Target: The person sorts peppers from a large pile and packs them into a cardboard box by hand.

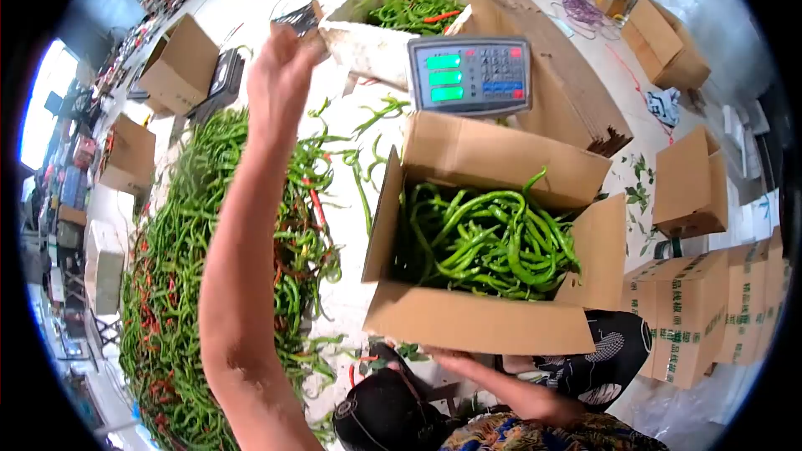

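Note:
My left hand (288,54) is stretched far forward, its fingers curled closed beside a white foam box (368,50). A dark flat piece (296,17) shows just beyond the knuckles; whether the hand grips it or the box's edge is unclear. My right hand (447,357) is low against the near side of an open carton (480,317), its fingers mostly hidden under the flap. Long green chili peppers (493,238) partly fill this carton. Behind it stands a scale display (469,75) with lit green readouts. More green and red peppers (418,10) lie in the foam box, with blurred ones above.
A large heap of green and red peppers (180,284) covers the left side. Closed printed cartons (697,317) stand at right. Open cartons (689,184) stand there and at left, near another carton (180,67). A cardboard sheet (555,67) lies behind the scale.

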The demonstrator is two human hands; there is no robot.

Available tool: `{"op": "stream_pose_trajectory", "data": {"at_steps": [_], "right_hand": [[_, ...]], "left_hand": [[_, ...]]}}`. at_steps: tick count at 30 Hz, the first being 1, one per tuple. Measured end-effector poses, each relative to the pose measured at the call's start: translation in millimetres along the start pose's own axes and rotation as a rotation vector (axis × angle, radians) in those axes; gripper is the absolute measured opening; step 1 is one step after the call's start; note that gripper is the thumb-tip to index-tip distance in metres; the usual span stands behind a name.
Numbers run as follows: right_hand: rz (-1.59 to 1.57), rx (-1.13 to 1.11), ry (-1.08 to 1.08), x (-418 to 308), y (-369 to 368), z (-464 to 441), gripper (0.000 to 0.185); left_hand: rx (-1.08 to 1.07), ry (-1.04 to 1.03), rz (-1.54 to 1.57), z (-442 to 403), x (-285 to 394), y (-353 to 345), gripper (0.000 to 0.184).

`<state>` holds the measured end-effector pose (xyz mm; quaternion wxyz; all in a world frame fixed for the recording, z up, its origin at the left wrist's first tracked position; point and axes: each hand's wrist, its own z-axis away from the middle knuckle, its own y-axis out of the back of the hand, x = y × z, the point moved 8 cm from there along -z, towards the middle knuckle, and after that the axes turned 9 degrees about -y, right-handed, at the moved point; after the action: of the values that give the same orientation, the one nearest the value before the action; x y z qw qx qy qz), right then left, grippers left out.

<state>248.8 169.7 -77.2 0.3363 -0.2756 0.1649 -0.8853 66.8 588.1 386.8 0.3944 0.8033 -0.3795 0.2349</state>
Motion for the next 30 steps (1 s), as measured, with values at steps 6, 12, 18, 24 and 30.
{"op": "stream_pose_trajectory", "data": {"at_steps": [6,12,18,24,30], "right_hand": [[1.275,0.029,0.517,-34,3,3,0.028],[1.347,0.109,0.515,-31,-49,44,0.031],[1.576,0.242,0.452,-26,-18,41,0.029],[1.94,0.03,0.416,10,36,48,0.028],[2.001,0.128,0.3,24,58,66,0.027]], "left_hand": [[0.116,0.788,0.487,349,-155,60,0.026],[0.114,1.346,-0.009,699,-133,137,0.031],[0.173,1.36,-0.053,770,-104,172,0.032],[0.144,1.363,0.013,824,-102,162,0.033],[-0.128,1.526,0.064,899,-21,108,0.028]]}}
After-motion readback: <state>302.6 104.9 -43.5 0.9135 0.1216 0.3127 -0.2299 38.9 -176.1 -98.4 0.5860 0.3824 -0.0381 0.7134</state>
